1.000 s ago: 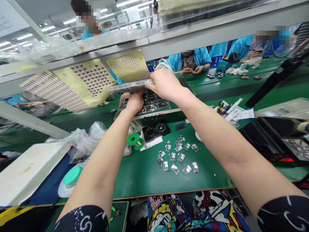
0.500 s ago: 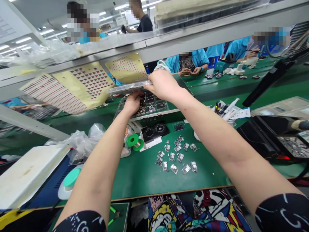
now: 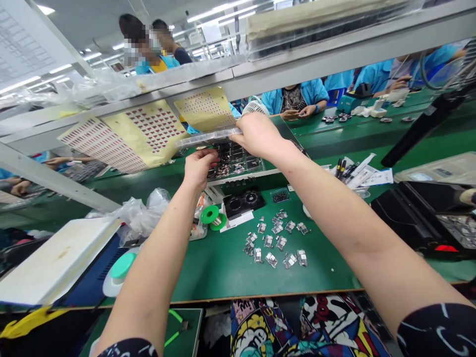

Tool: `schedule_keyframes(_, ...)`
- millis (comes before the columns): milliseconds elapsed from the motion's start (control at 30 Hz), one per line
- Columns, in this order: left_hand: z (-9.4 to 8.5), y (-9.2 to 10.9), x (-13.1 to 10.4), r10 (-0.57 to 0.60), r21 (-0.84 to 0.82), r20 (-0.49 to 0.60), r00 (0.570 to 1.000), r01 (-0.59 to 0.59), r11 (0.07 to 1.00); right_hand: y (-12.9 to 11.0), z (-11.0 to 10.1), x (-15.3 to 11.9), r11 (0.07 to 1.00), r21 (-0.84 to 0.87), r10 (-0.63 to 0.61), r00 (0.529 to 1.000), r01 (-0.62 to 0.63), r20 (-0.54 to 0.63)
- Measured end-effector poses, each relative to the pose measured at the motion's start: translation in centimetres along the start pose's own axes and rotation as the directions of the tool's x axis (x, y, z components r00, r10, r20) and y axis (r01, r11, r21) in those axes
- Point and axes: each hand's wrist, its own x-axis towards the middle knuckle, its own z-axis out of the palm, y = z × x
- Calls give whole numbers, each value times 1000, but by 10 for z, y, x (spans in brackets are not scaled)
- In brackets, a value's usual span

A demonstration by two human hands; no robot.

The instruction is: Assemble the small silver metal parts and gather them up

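Trays (image 3: 208,138) of clear plastic, a thin stack of them, are lifted at one end by the right hand (image 3: 258,135), whose fingers are closed over the stack's right edge so that it tilts up over the lower tray (image 3: 241,163). That lower tray sits on a white ledge at the far side of the green surface (image 3: 223,267) and has small dark and metallic parts in its pockets. The left hand (image 3: 199,166) is just below the raised stack, at the lower tray's left end, fingers curled loosely inward; whether it pinches a part cannot be told, since the fingertips are turned away.

As far as can be judged, the work is in its middle: the stack is up and the lower tray is exposed, but nothing shows as taken out or put in yet, and the stack has not been set down.

Nearer on the surface lies a scatter of small shiny parts (image 3: 275,243), well apart from both hands. A green spool (image 3: 210,215) and a black fixture (image 3: 243,202) with round holes lie between the scatter and the ledge. Crumpled plastic bags (image 3: 141,213) lie to the left, beside a white slab (image 3: 55,258). Pens and papers (image 3: 357,171) lie to the right, near a black case (image 3: 420,213). Yellow sheets (image 3: 148,129) with red marks hang from the shelf above. Other people in blue sit at benches beyond.
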Motion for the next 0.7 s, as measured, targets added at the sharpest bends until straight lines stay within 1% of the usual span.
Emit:
schedule_keyframes(100,8,6,-6,-28,-74,-19,999,27,997,0,2,-1,1000,-3,-12,1000,12,-2)
schedule_keyframes(167,13,10,-5,0,-88,-55,998,-5,996,0,2,-3,1000,-12,-18,1000,18,-1)
schedule_keyframes(233,17,13,-3,27,-74,-101,995,-34,997,0,2,-4,1000,-20,-23,1000,23,-1)
schedule_keyframes(300,19,15,0,15,-58,-131,991,-22,998,0,1,-4,999,-21,-28,1000,27,-4)
schedule_keyframes(400,17,13,0,9,-6,-130,992,-10,1000,2,1,-4,999,-17,-34,999,34,-16)
schedule_keyframes(433,15,11,-1,32,46,-125,992,-26,999,2,1,-4,999,-13,-36,999,35,-20)
schedule_keyframes(500,8,6,-5,113,230,-89,990,-90,969,3,2,-4,999,-2,-34,999,34,-20)
schedule_keyframes(533,4,4,-7,159,349,-55,986,-130,928,3,2,-5,999,3,-33,999,33,-17)
schedule_keyframes(600,-5,-1,-11,224,567,39,974,-206,797,3,3,-6,999,10,-31,999,32,-12)
schedule_keyframes(667,-12,-3,-15,227,690,129,965,-252,679,3,4,-8,999,11,-34,999,34,-8)
schedule_keyframes(700,-14,-4,-16,219,717,159,963,-265,645,3,4,-8,999,10,-33,999,33,-6)
